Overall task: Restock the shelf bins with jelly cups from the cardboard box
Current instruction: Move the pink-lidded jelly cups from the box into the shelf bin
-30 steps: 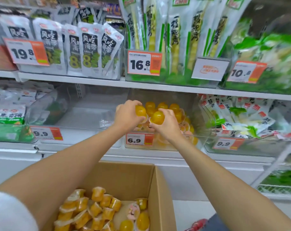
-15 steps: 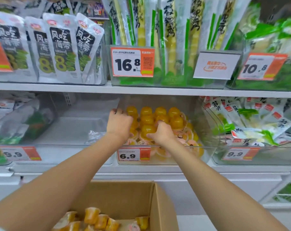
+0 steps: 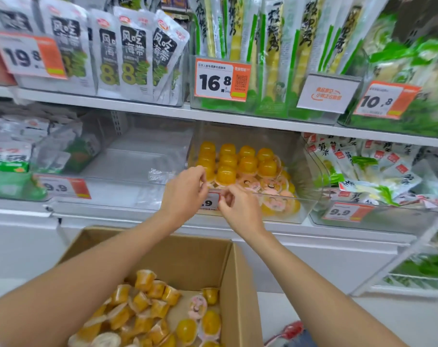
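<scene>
Orange jelly cups [image 3: 248,164] are sitting dome-up in rows inside a clear bin [image 3: 304,209] at the middle of the frame, on the lower shelf [image 3: 107,217]. Flatter cups with pink printed lids are lying toward the bin's front.

Both hands are hovering at the bin's front rim. The left hand [image 3: 185,194] is hanging with its fingers loosely bent, fingertips just beside the nearest orange dome, and it is holding nothing that shows. The right hand [image 3: 240,209], just to its right, is curling its fingers loosely in front of the bin's price tag [image 3: 210,202], covering part of it, and is likewise gripping nothing visible. Whether either hand is touching the rim cannot be told.

At the bottom of the frame, below the forearms, a cardboard box [image 3: 240,284] is standing open. Loose cups [image 3: 147,306] are lying jumbled in it, most of them crowding its left part.

On the upper shelf [image 3: 147,110], white seaweed packets [image 3: 132,53] are standing at the upper left, and tall green-edged packs [image 3: 273,53] are standing at the upper centre behind a tag [image 3: 220,80] reading 16.8.
</scene>
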Motion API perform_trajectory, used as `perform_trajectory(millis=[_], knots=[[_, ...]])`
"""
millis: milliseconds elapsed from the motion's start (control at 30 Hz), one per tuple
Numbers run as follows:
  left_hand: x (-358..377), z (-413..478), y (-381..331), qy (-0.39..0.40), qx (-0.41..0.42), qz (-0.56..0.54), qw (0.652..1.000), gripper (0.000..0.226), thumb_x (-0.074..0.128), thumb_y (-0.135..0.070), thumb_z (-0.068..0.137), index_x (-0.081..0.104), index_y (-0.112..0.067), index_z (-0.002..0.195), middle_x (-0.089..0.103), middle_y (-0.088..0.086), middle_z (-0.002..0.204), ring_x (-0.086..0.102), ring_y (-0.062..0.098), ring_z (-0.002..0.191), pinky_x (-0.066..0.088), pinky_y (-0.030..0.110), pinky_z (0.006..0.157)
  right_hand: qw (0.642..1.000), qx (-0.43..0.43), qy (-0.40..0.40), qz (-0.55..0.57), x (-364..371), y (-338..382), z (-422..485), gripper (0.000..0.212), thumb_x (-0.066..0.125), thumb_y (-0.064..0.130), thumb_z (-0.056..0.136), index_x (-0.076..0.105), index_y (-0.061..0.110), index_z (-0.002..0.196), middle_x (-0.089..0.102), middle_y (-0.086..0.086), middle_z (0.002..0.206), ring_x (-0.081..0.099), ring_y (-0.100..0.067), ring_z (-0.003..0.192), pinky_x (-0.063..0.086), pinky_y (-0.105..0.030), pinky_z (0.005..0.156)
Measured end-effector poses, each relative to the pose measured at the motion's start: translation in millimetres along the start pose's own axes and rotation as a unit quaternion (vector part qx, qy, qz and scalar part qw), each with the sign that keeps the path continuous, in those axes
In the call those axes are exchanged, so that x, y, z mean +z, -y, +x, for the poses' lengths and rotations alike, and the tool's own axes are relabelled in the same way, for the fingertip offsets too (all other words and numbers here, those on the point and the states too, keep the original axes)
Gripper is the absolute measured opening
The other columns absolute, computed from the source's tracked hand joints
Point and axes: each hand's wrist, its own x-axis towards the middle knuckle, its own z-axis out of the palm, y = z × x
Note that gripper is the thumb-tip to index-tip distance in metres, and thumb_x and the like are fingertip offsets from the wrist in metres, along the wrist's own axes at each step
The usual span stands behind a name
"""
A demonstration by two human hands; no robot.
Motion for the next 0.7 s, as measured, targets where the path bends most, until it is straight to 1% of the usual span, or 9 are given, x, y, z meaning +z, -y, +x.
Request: perform_trajectory(millis=[100, 267, 367, 433, 467, 533, 567, 667, 700], knots=[[5, -52, 12, 0.042, -0.082, -0.051, 0.994, 0.009, 0.056, -0.018, 0.083, 0.047, -0.022, 0.084, 0.054, -0.007, 0.073, 0.054, 0.022, 0.071, 0.044, 0.035, 0.063, 0.994, 0.034, 0.104, 0.015, 24, 0, -37, 0.007, 0.057, 0.015, 0.078, 0.062, 0.019, 0.08, 0.06, 0.003, 0.075, 0.056, -0.018, 0.072, 0.047, -0.035, 0.067], [40, -148, 73, 0.265, -0.225, -0.046, 0.937, 0.012, 0.058, -0.019, 0.077, 0.049, -0.026, 0.079, 0.06, -0.005, 0.078, 0.063, 0.024, 0.084, 0.05, 0.032, 0.074, 0.934, 0.124, 0.333, -0.038, 81, -13, -99, 0.024, 0.052, 0.011, 0.085, 0.069, 0.019, 0.101, 0.07, -0.003, 0.104, 0.063, -0.022, 0.101, 0.048, -0.029, 0.085], [65, -204, 109, 0.391, -0.285, -0.032, 0.875, 0.011, 0.058, -0.017, 0.085, 0.052, -0.026, 0.081, 0.059, -0.004, 0.083, 0.06, 0.018, 0.084, 0.046, 0.024, 0.071, 0.875, 0.161, 0.454, -0.056, 121, -26, -138, 0.024, 0.05, 0.008, 0.088, 0.068, 0.014, 0.101, 0.067, -0.007, 0.107, 0.061, -0.023, 0.103, 0.048, -0.03, 0.086], [76, -236, 126, 0.495, -0.302, -0.055, 0.813, 0.012, 0.061, -0.018, 0.089, 0.053, -0.023, 0.082, 0.048, -0.008, 0.079, 0.05, 0.012, 0.081, 0.039, 0.015, 0.064, 0.842, 0.168, 0.509, -0.067, 144, -33, -163, 0.015, 0.051, 0.009, 0.09, 0.061, 0.015, 0.081, 0.063, -0.009, 0.096, 0.058, -0.023, 0.093, 0.047, -0.029, 0.079], [80, -250, 132, 0.545, -0.318, -0.081, 0.772, 0.012, 0.065, -0.021, 0.089, 0.053, -0.02, 0.087, 0.046, -0.008, 0.083, 0.047, 0.013, 0.086, 0.037, 0.015, 0.066, 0.823, 0.17, 0.537, -0.079, 154, -38, -175, 0.021, 0.051, 0.009, 0.091, 0.053, 0.016, 0.072, 0.061, -0.009, 0.091, 0.055, -0.023, 0.089, 0.043, -0.027, 0.073], [84, -274, 136, 0.632, -0.352, -0.122, 0.68, 0.035, 0.071, -0.034, 0.085, 0.054, -0.018, 0.111, 0.05, -0.003, 0.108, 0.048, 0.016, 0.102, 0.04, 0.021, 0.079, 0.766, 0.165, 0.611, -0.113, 172, -47, -200, 0.034, 0.049, 0.006, 0.092, 0.04, 0.017, 0.061, 0.056, -0.009, 0.079, 0.048, -0.023, 0.08, 0.036, -0.026, 0.061], [87, -284, 136, 0.656, -0.351, -0.122, 0.657, 0.053, 0.073, -0.038, 0.083, 0.051, -0.018, 0.126, 0.049, -0.003, 0.123, 0.049, 0.016, 0.112, 0.041, 0.023, 0.084, 0.74, 0.158, 0.641, -0.129, 178, -51, -212, 0.034, 0.051, 0.005, 0.09, 0.04, 0.016, 0.059, 0.056, -0.011, 0.077, 0.048, -0.024, 0.076, 0.035, -0.027, 0.057], [101, -309, 133, 0.666, -0.338, -0.131, 0.651, 0.09, 0.08, -0.042, 0.074, 0.034, -0.019, 0.148, 0.037, 0.0, 0.15, 0.04, 0.02, 0.134, 0.04, 0.023, 0.099, 0.688, 0.17, 0.686, -0.164, 188, -55, -237, 0.01, 0.063, 0.017, 0.084, 0.055, 0.012, 0.086, 0.061, -0.011, 0.096, 0.062, -0.026, 0.088, 0.048, -0.028, 0.065], [104, -314, 131, 0.665, -0.333, -0.134, 0.655, 0.095, 0.081, -0.047, 0.068, 0.035, -0.022, 0.148, 0.037, -0.002, 0.15, 0.04, 0.019, 0.135, 0.041, 0.026, 0.103, 0.682, 0.169, 0.693, -0.161, 189, -53, -242, 0.028, 0.069, 0.023, 0.082, 0.056, 0.014, 0.106, 0.062, -0.01, 0.107, 0.063, -0.027, 0.097, 0.051, -0.031, 0.072]])
